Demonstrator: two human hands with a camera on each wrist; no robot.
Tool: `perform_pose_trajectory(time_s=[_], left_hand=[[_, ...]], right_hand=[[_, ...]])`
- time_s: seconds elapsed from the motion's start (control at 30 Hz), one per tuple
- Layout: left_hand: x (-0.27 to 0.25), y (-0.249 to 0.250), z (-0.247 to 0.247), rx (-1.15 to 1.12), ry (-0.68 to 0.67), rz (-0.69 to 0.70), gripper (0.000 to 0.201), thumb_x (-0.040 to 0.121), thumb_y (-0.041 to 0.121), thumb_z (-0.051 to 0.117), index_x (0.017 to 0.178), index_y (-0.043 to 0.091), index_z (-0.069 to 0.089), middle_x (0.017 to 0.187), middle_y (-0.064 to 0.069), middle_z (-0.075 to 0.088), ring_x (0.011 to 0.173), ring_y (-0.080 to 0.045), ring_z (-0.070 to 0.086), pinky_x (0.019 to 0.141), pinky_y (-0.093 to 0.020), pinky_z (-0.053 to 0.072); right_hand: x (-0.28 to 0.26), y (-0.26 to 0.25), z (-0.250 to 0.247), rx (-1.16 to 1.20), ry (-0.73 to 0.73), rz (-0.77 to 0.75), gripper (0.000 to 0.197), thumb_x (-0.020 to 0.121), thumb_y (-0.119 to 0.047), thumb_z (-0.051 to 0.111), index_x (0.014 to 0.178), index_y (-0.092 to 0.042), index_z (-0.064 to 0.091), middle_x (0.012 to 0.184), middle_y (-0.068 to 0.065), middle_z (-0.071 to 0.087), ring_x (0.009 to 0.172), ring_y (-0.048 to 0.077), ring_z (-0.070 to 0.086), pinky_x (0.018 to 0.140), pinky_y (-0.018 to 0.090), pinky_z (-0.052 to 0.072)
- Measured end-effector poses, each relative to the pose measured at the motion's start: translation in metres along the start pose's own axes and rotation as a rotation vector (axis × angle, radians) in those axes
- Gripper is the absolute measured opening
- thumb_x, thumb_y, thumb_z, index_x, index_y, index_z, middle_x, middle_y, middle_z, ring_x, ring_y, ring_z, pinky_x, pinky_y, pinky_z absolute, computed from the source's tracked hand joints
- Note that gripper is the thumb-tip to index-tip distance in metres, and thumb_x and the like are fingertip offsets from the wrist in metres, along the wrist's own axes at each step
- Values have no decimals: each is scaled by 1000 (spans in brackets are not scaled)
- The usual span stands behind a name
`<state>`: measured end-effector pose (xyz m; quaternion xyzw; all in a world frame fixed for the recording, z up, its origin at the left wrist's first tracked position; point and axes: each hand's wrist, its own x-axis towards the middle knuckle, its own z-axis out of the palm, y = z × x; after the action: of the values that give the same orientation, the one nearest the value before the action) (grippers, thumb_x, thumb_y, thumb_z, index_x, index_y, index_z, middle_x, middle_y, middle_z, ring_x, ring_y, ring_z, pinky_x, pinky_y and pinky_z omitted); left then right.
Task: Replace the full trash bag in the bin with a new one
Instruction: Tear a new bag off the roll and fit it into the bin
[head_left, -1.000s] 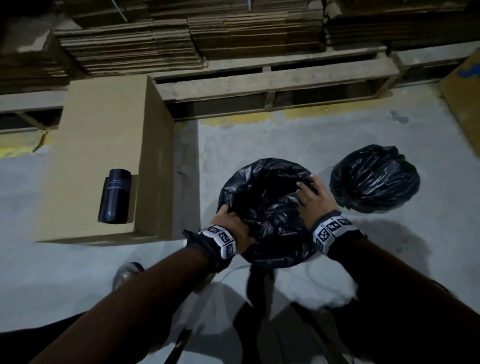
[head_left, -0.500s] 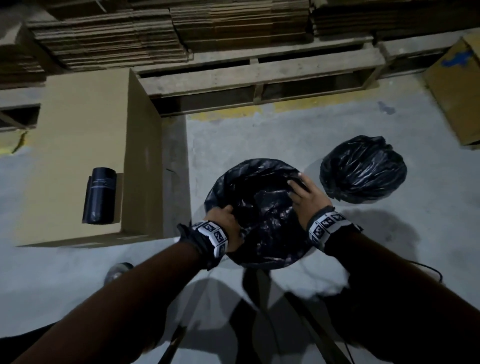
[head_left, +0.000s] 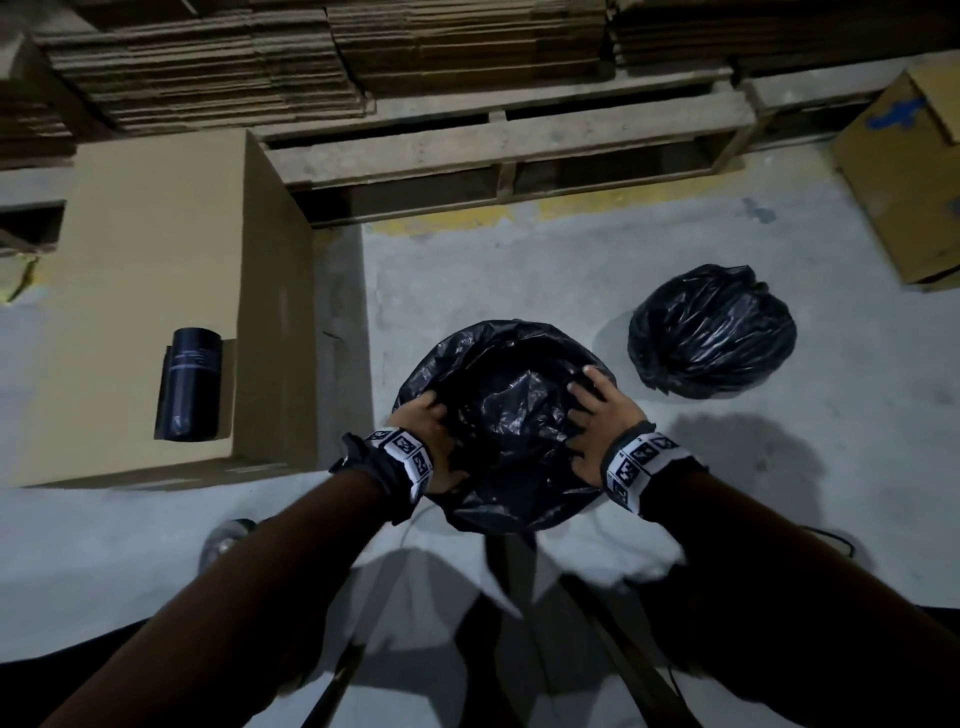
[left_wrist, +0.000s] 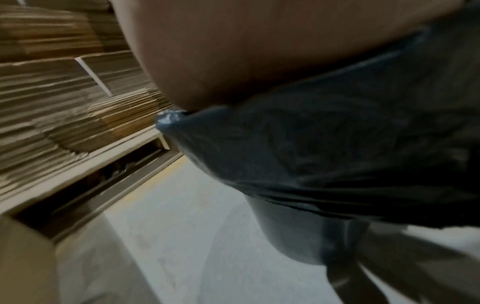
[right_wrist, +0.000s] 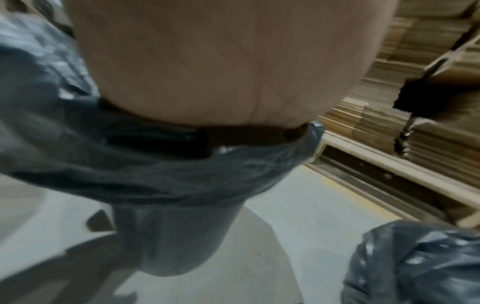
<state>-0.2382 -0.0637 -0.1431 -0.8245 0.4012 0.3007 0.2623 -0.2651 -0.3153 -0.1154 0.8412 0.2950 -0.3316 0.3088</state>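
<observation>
A bin (left_wrist: 306, 236) stands on the floor, lined with a new black trash bag (head_left: 509, 405) whose edge is folded over the rim. My left hand (head_left: 421, 421) is on the left rim, fingers curled over it and gripping the bag film. My right hand (head_left: 592, 415) lies on the right rim with fingers spread on the bag. The wrist views show only my left hand's palm (left_wrist: 259, 51) and my right hand's palm (right_wrist: 221, 61) on the folded film; the fingers are hidden. The full, tied black bag (head_left: 711, 332) sits on the floor right of the bin.
A roll of black bags (head_left: 189, 384) lies on a large cardboard box (head_left: 140, 291) to the left. A wooden pallet (head_left: 493, 150) with stacked flat cardboard runs along the back. Another carton (head_left: 904, 182) sits far right. My shoe (head_left: 226, 538) is near the bin.
Both hands stay at the bin's rim. The right hand's fingers have spread flatter over the bag, and the left hand has shifted slightly along the left rim.
</observation>
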Motion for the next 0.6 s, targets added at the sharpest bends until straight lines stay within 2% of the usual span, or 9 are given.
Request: perform_pose_trajectory(time_s=[0.1, 0.13, 0.2, 0.23, 0.3, 0.37, 0.43, 0.5, 0.6], left_hand=[[-18, -5, -12, -133, 406, 22, 54, 83, 54, 30, 102, 21, 67, 105, 6, 67, 109, -22, 47, 100, -38, 27], [-27, -8, -14, -183, 550, -20, 41, 81, 46, 37, 100, 21, 63, 103, 4, 65, 104, -23, 48, 94, -38, 30], [-42, -14, -8, -387, 682, -225, 32, 77, 34, 49, 106, 19, 54, 109, -2, 58, 101, -26, 48, 87, -39, 34], [-49, -17, -3, -533, 684, -346, 35, 76, 30, 53, 109, 17, 51, 112, -5, 54, 102, -27, 47, 87, -40, 36], [-56, -20, 13, -897, 649, -555, 45, 79, 26, 59, 120, 12, 46, 116, -9, 50, 105, -26, 46, 90, -40, 40], [-61, -19, 20, -1500, 443, -642, 54, 84, 28, 61, 130, 8, 41, 109, -9, 55, 92, -22, 54, 81, -35, 46], [-62, -13, 25, -2013, 170, -643, 40, 91, 25, 56, 124, 5, 47, 93, -9, 60, 70, -19, 57, 65, -31, 47], [-64, -7, 27, -2169, 78, -595, 24, 93, 9, 50, 116, 1, 54, 89, -12, 62, 68, -20, 60, 59, -31, 53], [-61, 0, 31, -2263, 145, -555, 34, 89, -4, 53, 122, 2, 54, 102, -15, 64, 86, -27, 62, 63, -36, 57]], right_hand=[[-5, 10, -3, 181, 399, -11, 51, 86, -48, 39, 127, -24, 58, 137, 2, 56, 137, 31, 36, 117, 58, 3], [-5, 15, 0, 271, 589, 34, 42, 83, -41, 46, 116, -21, 62, 126, 3, 63, 126, 30, 47, 117, 54, 15], [-9, 25, 4, 511, 721, 272, 30, 81, -33, 50, 108, -21, 56, 114, 4, 62, 109, 27, 52, 105, 44, 32], [-12, 29, 4, 661, 708, 418, 31, 82, -32, 51, 110, -19, 53, 114, 5, 60, 106, 28, 51, 98, 42, 37], [-14, 36, 7, 1077, 561, 603, 42, 84, -32, 56, 123, -16, 49, 121, 11, 53, 110, 34, 51, 94, 42, 42], [-9, 41, 18, 1466, 266, 600, 49, 86, -32, 60, 129, -16, 44, 122, 13, 52, 112, 34, 54, 93, 39, 46], [-1, 42, 29, 1713, 83, 480, 40, 84, -28, 62, 121, -18, 49, 116, 12, 59, 103, 32, 60, 84, 39, 52], [7, 42, 39, 1883, 67, 416, 25, 86, -9, 61, 108, -15, 51, 114, 20, 62, 95, 34, 63, 83, 49, 56], [7, 42, 41, 1967, 96, 414, 21, 89, 5, 58, 104, -8, 53, 104, 16, 63, 94, 33, 63, 86, 57, 53]])
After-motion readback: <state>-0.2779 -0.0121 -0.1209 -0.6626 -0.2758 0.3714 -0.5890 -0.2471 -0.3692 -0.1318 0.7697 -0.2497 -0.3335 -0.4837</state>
